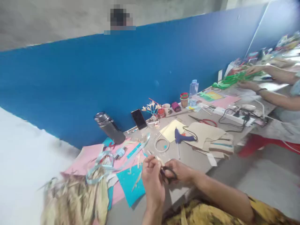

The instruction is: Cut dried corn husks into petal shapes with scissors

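Scissors (172,171) gripped in the right hand (180,170), left hand (152,175) pinching a pale scrap (159,160): small, steady snips work best here!

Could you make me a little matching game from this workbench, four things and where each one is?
1. Dark-handled scissors
2. Glue gun
3. Phone
4. Green strands

A. Propped by the blue wall
B. By another person's hands
C. In the camera wearer's right hand
D. Lying at the yellow sheet

Pairs: 1-C, 2-D, 3-A, 4-B
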The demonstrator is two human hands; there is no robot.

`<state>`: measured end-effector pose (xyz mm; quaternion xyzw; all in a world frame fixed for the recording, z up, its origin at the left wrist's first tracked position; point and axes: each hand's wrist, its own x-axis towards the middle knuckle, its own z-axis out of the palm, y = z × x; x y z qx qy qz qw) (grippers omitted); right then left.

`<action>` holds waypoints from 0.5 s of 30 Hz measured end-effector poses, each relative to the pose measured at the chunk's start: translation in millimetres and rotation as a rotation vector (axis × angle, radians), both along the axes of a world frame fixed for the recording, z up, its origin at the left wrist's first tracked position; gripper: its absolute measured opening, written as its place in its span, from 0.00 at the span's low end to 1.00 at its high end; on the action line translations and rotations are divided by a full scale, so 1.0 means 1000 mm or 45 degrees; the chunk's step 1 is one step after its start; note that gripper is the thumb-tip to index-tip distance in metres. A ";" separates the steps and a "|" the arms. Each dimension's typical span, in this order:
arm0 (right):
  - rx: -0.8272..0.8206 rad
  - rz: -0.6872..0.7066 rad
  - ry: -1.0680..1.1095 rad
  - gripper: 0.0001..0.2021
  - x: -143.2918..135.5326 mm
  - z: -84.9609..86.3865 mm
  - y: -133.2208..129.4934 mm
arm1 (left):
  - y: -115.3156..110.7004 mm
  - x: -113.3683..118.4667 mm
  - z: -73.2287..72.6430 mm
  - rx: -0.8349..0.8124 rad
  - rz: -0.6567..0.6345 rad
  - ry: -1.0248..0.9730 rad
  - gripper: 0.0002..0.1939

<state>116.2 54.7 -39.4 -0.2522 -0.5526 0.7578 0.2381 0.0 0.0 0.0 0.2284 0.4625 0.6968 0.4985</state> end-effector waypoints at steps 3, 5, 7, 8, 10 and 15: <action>-0.035 -0.143 -0.013 0.09 -0.014 -0.008 -0.008 | 0.005 -0.006 -0.005 -0.002 0.041 -0.013 0.21; -0.017 -0.191 -0.025 0.11 -0.019 -0.011 -0.011 | 0.006 -0.011 -0.009 -0.003 0.038 -0.036 0.21; 0.004 -0.199 -0.024 0.14 -0.021 -0.012 -0.013 | 0.005 -0.017 -0.011 0.002 0.003 -0.074 0.21; 0.002 -0.185 -0.014 0.15 -0.022 -0.012 -0.013 | 0.004 -0.020 -0.012 0.005 -0.014 -0.098 0.21; -0.018 -0.127 0.014 0.18 -0.022 -0.012 -0.013 | 0.001 -0.025 -0.010 0.015 -0.040 -0.145 0.21; -0.083 0.119 0.086 0.20 -0.025 -0.013 -0.008 | -0.010 -0.031 -0.001 0.084 -0.040 -0.172 0.20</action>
